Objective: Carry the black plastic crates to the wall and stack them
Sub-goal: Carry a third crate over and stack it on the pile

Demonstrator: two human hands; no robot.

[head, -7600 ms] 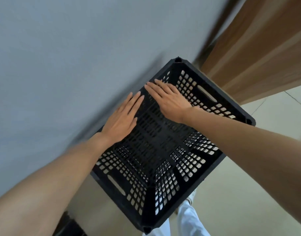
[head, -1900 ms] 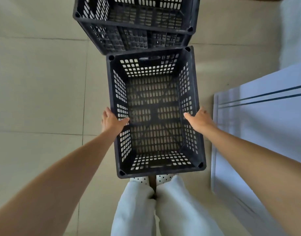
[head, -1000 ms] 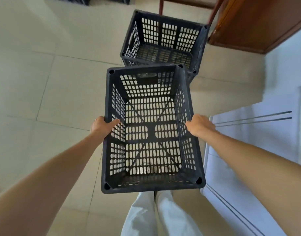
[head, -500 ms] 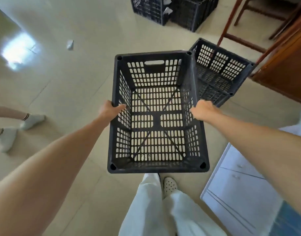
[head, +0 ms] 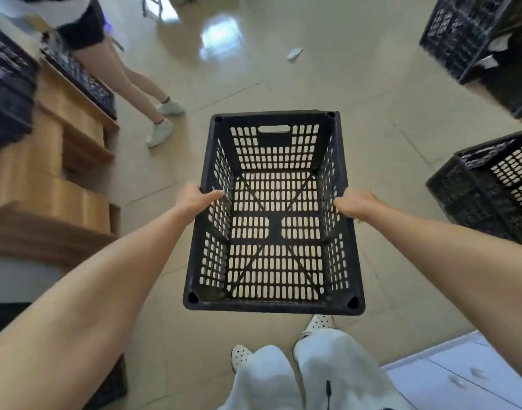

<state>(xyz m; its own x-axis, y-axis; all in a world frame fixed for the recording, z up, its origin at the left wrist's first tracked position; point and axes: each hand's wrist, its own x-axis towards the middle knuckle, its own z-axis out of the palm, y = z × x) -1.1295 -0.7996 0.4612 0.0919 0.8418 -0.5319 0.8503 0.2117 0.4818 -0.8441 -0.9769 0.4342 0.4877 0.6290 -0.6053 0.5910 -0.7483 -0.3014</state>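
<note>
A: So, how far along is it?

B: Mid-carry, I would judge. One empty black plastic crate (head: pixel 274 227) is off the floor (head: pixel 313 69), level and open side up, just ahead of the person's legs. No wall or stack shows, so the walk and the stacking are left. Another crate (head: pixel 487 190) stands on the floor to the right, and more crates (head: pixel 466 34) farther off; those likely wait too.

A: And the hands?

B: Both arms reach forward. The left hand (head: pixel 194 199) has its grip clamped on the middle of the left long rim, thumb inside; the right hand (head: pixel 356 204) has its grip clamped on the opposite rim, fingers curled round it.
</note>
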